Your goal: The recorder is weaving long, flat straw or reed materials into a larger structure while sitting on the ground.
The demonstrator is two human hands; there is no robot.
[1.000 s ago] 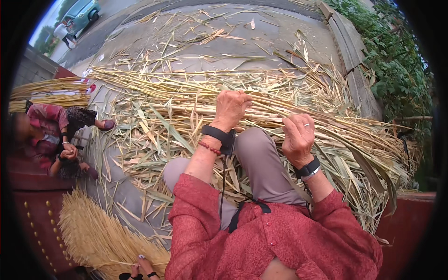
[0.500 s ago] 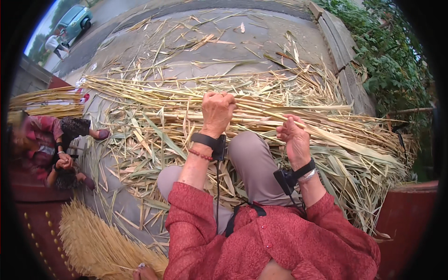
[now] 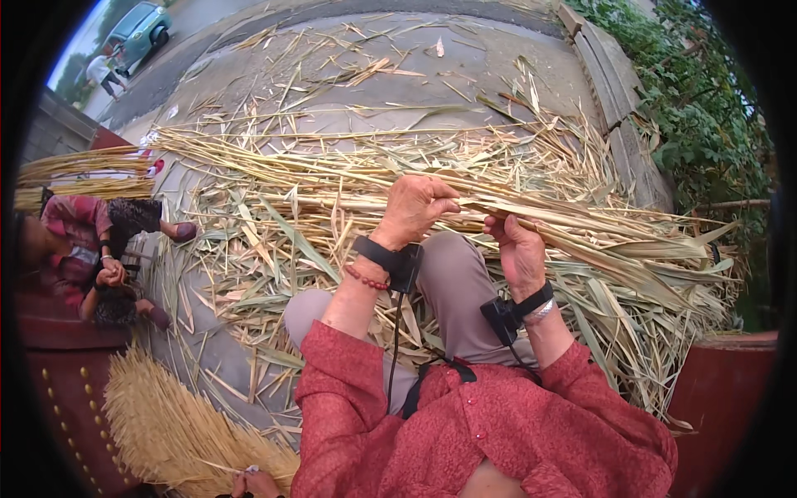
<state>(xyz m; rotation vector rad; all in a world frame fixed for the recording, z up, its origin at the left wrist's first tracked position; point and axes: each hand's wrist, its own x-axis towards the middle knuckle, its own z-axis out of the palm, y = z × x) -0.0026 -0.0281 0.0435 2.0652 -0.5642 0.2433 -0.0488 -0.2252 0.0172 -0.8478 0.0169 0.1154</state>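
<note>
Across my knees lies a bundle of long dry stalks (image 3: 282,162), yellowish and with papery leaves still on many of them. My left hand (image 3: 413,209), palm down, has its thumb and fingers closed in a pinch at a pale dry leaf (image 3: 490,205) on a stalk. A short gap to the right, my right hand (image 3: 523,253) has its fingers curled round the same leafy stalk, whose leafy end (image 3: 631,270) trails off to the right. The exact grip points are partly hidden by the fingers. Loose dry leaves (image 3: 257,307) lie beneath the bundle.
At the lower left is a fan-shaped straw bundle (image 3: 183,427) with another hand (image 3: 257,481) at its edge. A seated person (image 3: 87,249) is at the left. A concrete kerb (image 3: 618,108) and green bushes (image 3: 701,108) border the right. Far left stands a blue vehicle (image 3: 137,33).
My left hand has moved right and a little nearer to me, from a fist on the stalk to a pinch close to my right hand. My right hand has shifted slightly, its fingers curled in.
</note>
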